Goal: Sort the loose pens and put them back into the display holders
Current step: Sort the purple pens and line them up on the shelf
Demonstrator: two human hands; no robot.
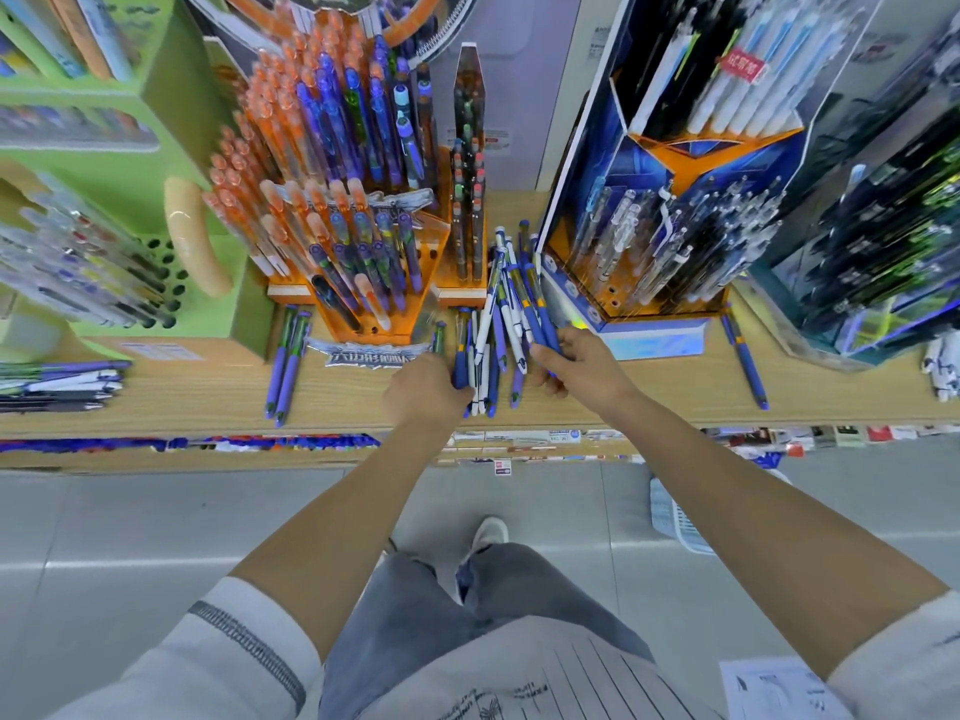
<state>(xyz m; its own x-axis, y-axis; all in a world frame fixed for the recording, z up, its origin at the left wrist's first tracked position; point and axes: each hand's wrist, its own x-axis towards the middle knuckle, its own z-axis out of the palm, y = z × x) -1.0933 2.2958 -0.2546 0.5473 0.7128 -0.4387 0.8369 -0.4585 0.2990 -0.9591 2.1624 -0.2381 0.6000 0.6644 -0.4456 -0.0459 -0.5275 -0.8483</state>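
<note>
— So, what is happening at the stationery counter (pixel 649 402)?

— Gathering, by the look of it. Two bare forearms reach out from pale sleeves (pixel 234 646). The left hand (pixel 426 389) curls its fingers round the near ends of the pile of loose pens (pixel 496 324). The right hand (pixel 579 363) has its fingers curled round a few blue pens (pixel 543 330) at the pile's right edge.

— And where does the pile sit?

— Flat on the counter, blue and white barrels crossing one another. It runs back into the gap between the orange display holder (pixel 363 262) and the blue display holder (pixel 639 241).

— Any strays?

— Two purple pens (pixel 285 366) lie to the left, just in front of the orange holder. A single pen (pixel 745 363) lies to the right, well apart from the pile.

— How far along is the job?

— Early, I'd judge. Most of the pile lies flat and nothing is going into a slot. The step in hand looks like sorting, with blue being parted from white.

— What does the next move call for?

— Probably lifting the blue bunch clear without dragging the pens that cross it, then lining up the tips. Both holders show open holes in their front rows. Which holder these pens belong to cannot be told from here. The standing rows are tightly packed, so each pen would need to go in upright.
</note>
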